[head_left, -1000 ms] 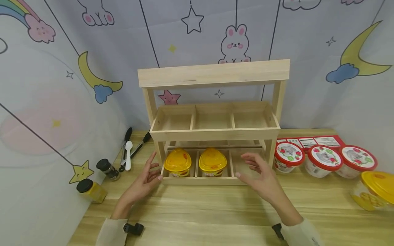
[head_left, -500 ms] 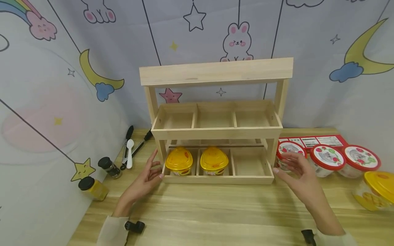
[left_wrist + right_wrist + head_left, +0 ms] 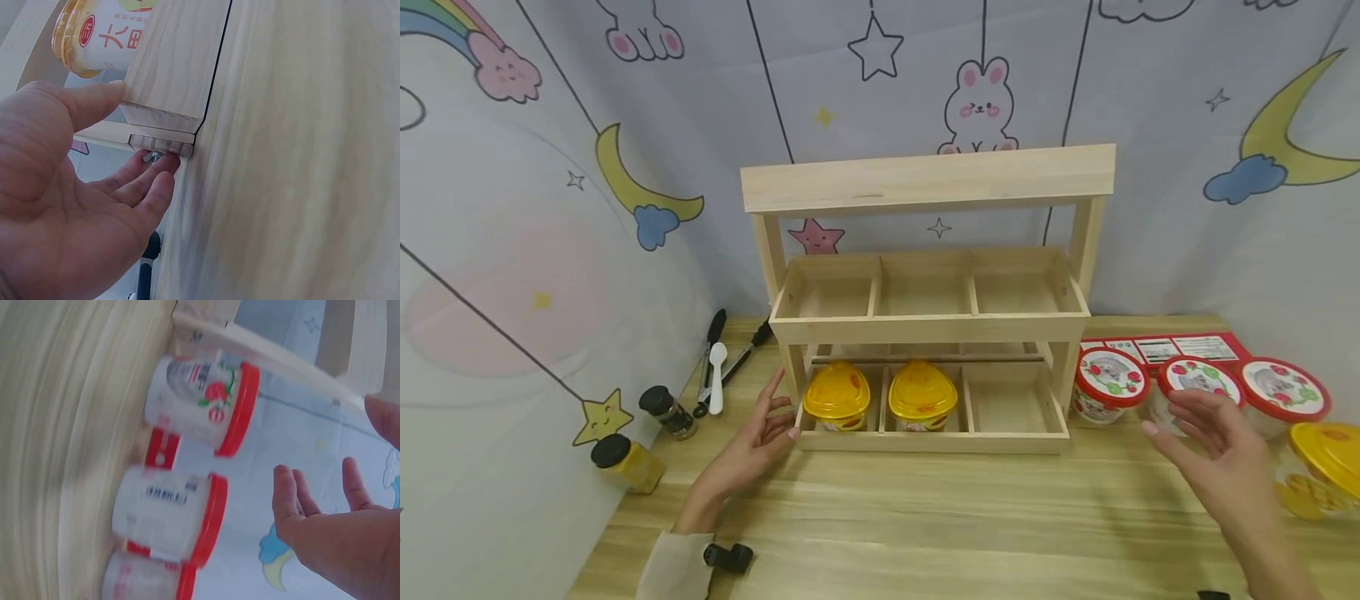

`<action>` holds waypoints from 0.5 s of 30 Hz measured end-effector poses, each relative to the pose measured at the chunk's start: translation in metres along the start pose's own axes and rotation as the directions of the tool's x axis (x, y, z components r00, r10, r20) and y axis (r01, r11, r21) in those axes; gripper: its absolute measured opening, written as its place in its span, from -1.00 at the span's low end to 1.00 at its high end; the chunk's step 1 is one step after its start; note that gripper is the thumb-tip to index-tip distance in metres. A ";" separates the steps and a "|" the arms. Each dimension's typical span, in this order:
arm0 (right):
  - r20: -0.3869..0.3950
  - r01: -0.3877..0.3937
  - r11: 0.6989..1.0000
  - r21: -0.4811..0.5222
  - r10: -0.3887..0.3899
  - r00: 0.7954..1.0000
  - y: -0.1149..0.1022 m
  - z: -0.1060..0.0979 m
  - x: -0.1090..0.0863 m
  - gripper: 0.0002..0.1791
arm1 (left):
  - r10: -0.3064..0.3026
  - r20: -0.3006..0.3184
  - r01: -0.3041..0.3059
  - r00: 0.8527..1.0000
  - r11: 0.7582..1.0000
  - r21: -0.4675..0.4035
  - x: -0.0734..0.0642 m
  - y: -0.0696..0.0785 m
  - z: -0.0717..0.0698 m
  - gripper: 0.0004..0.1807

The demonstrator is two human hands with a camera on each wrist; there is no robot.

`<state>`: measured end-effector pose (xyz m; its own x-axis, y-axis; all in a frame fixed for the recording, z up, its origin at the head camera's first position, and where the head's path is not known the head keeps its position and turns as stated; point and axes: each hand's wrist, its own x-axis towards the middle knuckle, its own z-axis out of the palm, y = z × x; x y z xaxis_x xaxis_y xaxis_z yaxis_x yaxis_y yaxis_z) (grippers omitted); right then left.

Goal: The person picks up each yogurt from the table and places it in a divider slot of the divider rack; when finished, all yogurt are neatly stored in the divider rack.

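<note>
Wooden rack (image 3: 928, 331) stands on the table (image 3: 925, 517), the left hand (image 3: 756, 442) pinching its eight o'clock corner between thumb and fingers; two yellow-lidded tubs (image 3: 837, 393) (domed tops) sit in its lower tray (image 3: 928, 444) at seven and six o'clock. At four, the right hand (image 3: 1228, 458), fingers loose and holding nothing, hovers near red-lidded tubs (image 3: 1110, 379).

left fingers (image 3: 157, 194) hold wooden rack (image 3: 178, 62) corner, apparently touching bolt (image 3: 155, 155); yellow-rimmed cup (image 3: 109, 34) inside.

Matt, smooth pale-wood rack (image 3: 928, 332), glossy yel. plastic lids (image 3: 837, 393), semi-gloss plastic red-lid tubs (image 3: 164, 511), satin wood-look tabletop (image 3: 925, 521), matt cloth b/g (image 3: 917, 117)
</note>
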<state>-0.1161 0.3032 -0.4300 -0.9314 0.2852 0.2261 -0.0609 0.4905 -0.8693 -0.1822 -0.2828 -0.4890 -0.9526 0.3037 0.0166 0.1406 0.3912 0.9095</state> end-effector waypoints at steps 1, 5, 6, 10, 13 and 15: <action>-0.021 -0.015 1.000 -0.009 0.015 1.000 0.002 -0.003 -0.001 -0.44 | 0.001 0.000 -0.001 1.000 1.000 0.001 0.000 0.000 0.000 0.07; -0.100 -0.067 0.997 -0.033 0.063 0.993 0.010 -0.016 -0.007 -0.44 | 0.002 0.006 -0.002 1.000 1.000 -0.005 0.001 0.002 0.001 0.07; -0.117 -0.075 0.997 -0.033 0.071 0.991 0.012 -0.019 -0.009 -0.45 | 0.001 0.007 -0.001 1.000 1.000 -0.006 0.001 0.002 0.001 0.07; -0.170 -0.107 0.994 -0.016 0.103 0.980 0.022 -0.035 -0.013 -0.46 | -0.011 0.008 0.011 1.000 1.000 -0.003 0.001 0.003 0.002 0.07; -0.226 -0.122 0.992 0.008 0.121 0.967 0.029 -0.043 -0.013 -0.45 | -0.015 0.008 0.015 1.000 1.000 0.002 0.000 0.002 0.002 0.07; -0.273 -0.146 0.989 0.011 0.144 0.951 0.032 -0.047 -0.013 -0.44 | -0.016 0.008 0.016 1.000 1.000 0.004 0.000 0.001 0.003 0.06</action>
<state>-0.0887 0.3539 -0.4402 -0.7967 0.5667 0.2100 0.0721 0.4341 -0.8980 -0.1814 -0.2801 -0.4888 -0.9527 0.3039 -0.0012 0.1263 0.3995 0.9080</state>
